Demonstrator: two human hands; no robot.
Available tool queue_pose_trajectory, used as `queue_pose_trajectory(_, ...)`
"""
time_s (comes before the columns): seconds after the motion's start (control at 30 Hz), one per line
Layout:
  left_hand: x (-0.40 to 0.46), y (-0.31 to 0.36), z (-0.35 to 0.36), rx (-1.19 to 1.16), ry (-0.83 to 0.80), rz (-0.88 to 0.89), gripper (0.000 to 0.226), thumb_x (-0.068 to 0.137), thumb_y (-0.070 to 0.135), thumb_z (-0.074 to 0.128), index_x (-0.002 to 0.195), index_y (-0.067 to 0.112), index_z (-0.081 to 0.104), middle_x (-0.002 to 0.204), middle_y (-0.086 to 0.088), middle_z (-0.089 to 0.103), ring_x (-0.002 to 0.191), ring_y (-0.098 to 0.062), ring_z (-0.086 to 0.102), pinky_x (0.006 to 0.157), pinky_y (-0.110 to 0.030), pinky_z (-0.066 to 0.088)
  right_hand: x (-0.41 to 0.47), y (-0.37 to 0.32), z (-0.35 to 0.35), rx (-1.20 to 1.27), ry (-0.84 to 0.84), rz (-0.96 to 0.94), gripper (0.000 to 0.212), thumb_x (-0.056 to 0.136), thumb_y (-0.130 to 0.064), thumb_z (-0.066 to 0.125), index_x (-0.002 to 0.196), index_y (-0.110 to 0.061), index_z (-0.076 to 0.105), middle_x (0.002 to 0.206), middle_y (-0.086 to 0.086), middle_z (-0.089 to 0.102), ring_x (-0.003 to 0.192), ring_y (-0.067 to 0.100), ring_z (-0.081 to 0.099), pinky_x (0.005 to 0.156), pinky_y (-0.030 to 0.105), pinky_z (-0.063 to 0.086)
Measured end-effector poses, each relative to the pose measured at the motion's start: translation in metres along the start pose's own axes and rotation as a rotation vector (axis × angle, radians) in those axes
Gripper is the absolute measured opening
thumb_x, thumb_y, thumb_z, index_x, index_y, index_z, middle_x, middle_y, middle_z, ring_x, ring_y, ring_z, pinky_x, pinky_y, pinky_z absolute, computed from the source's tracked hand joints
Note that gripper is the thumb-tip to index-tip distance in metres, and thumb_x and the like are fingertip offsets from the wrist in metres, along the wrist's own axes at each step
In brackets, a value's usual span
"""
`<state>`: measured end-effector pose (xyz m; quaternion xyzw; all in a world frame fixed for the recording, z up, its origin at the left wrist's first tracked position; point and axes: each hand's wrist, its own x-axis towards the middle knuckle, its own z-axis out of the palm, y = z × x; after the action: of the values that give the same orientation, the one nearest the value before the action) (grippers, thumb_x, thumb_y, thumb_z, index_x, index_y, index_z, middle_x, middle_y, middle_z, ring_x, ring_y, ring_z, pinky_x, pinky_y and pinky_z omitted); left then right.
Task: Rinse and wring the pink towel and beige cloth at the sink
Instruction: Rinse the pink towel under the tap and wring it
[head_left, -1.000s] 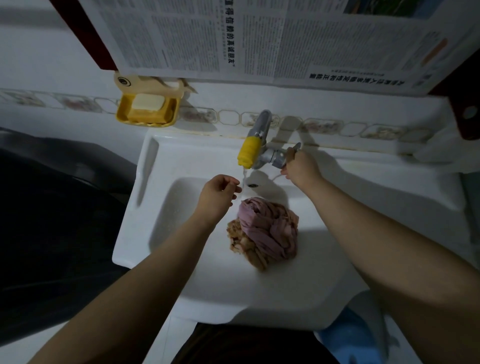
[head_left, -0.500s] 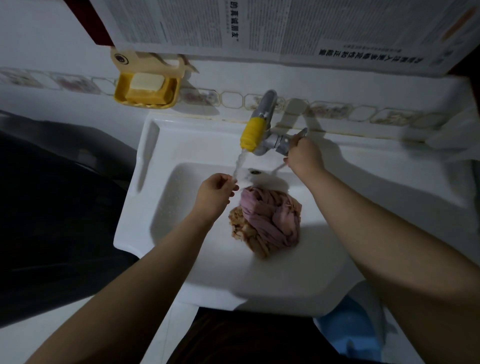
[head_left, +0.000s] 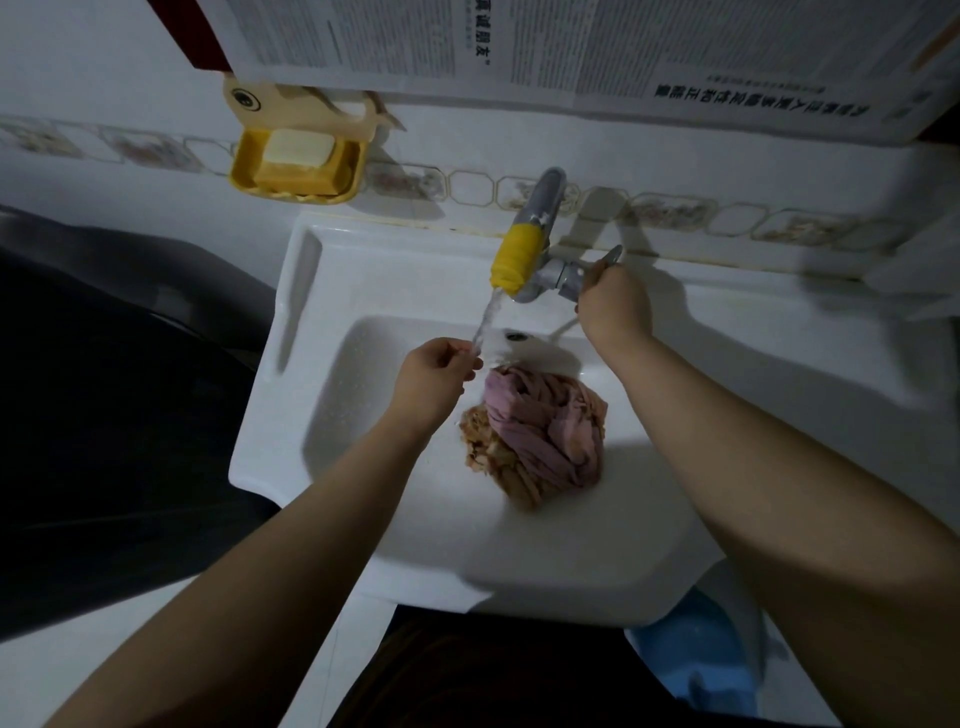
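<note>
— Newsprint (head_left: 597, 47) hangs upside down over the wall above the sink; I can see large Chinese characters, but most of the print is too small to read.

— And the room?

— White tiled wall with a patterned border strip (head_left: 467, 184), and a white sink (head_left: 363, 249) set against it. A dark bulky shape (head_left: 104, 389) fills the left side, and something blue (head_left: 696, 654) sits under the sink's right corner. A yellow soap dish (head_left: 296, 166) holding a pale bar hangs on the wall, left of the tap (head_left: 535, 234), which has a yellow spout end.

— Water running?

— Yes, a stream falls from the spout into the basin.

— Where are the cloths?

— Bunched in the basin: the pink towel (head_left: 545, 421) lies twisted on top of the beige cloth (head_left: 488, 452), which shows at its left and front edge. Neither hand holds them.

— The hands, then?

— The right hand (head_left: 613, 306) grips the tap handle (head_left: 608, 258), behind the pile. The left hand (head_left: 431, 374), fingers curled around nothing, sits under the stream just left of the towel, apart from it.
</note>
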<state>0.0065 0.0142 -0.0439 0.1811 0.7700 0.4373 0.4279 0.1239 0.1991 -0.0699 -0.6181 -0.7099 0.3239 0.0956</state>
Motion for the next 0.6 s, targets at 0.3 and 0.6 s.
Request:
queue_pose_trajectory(0.3,0.001,-0.001,0.004,-0.013,-0.006,0.0,0.02,0.096,0.009,0.045,0.098,0.011,0.065,0.086,0.001,0.067,0.074,-0.009,0.061,0.066,-0.02,0.049,-0.004,-0.002,0.0,-0.007,0.067,-0.006,0.039,0.1,-0.03,0.033,0.104,0.001,0.057,0.103,0.024,0.065,0.096,0.04,0.061,0.068,0.032,0.037)
queue_pose_trajectory(0.6,0.006,-0.018,-0.001,-0.005,0.0,-0.021,0.022,0.095,0.007,0.044,0.093,0.015,0.065,0.084,0.003,0.068,0.077,-0.011,0.061,0.067,-0.021,0.049,-0.084,0.076,0.083,-0.315,-0.553,0.011,0.05,0.091,-0.042,0.052,0.129,-0.01,0.049,0.128,0.016,0.057,0.118,0.034,0.053,0.098,0.04,0.043)
